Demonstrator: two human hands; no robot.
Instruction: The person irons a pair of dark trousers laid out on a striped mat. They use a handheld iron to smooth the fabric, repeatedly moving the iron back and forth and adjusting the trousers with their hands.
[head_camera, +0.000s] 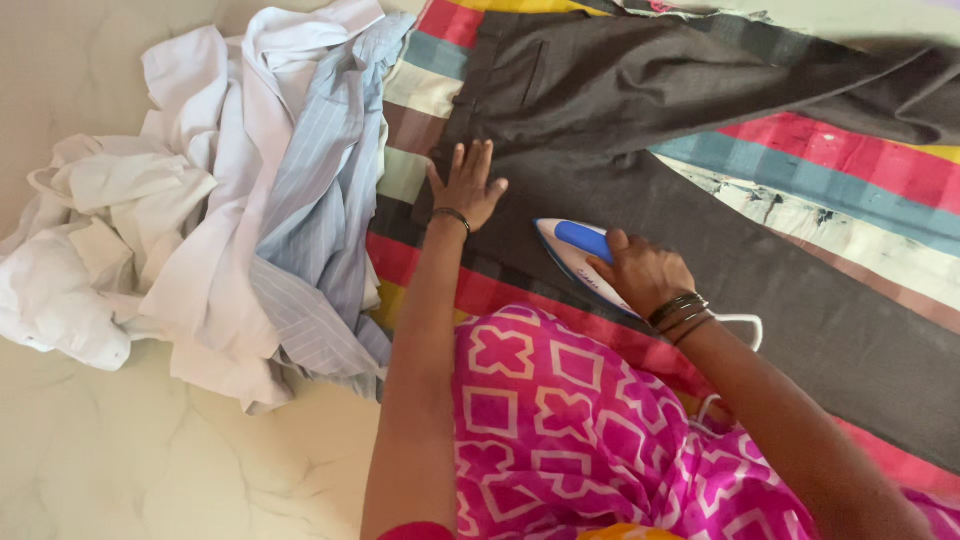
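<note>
A pair of dark grey trousers (640, 110) lies spread over a multicoloured striped cloth (860, 165). My left hand (467, 185) presses flat on the trousers near the waistband, fingers apart. My right hand (643, 273), with several bangles on its wrist, grips the blue handle of a white and blue clothes iron (572, 250). The iron rests on the trouser leg just right of my left hand, its tip pointing towards that hand. A white cord (745, 325) runs from the iron past my wrist.
A heap of crumpled white and pale blue striped shirts (230, 200) lies to the left on a cream quilted surface (130, 450). My pink patterned garment (570, 430) covers the lower middle.
</note>
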